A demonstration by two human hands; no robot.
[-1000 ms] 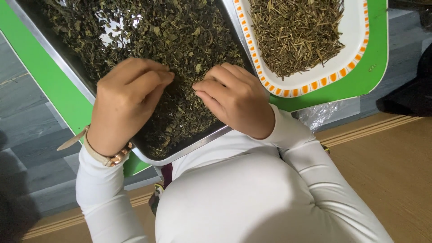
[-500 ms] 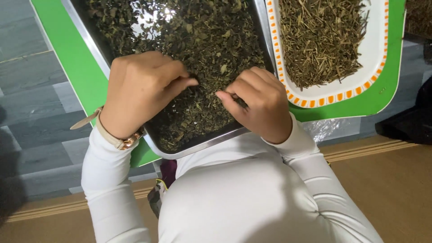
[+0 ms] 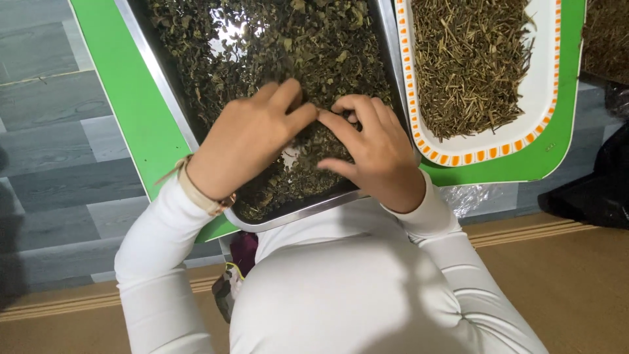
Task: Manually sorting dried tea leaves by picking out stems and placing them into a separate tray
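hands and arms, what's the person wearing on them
Both arms are in long, close-fitting white sleeves that end at the wrists. The left hand is bare, with a beige band at its wrist and a thin loose end sticking out. The right hand is bare, with no band or ring visible.

No labels, signs or screens show. The only packaging is a crumpled clear plastic bag (image 3: 473,198), just right of the right-hand fingers (image 3: 357,115), under the green board's (image 3: 524,164) edge.
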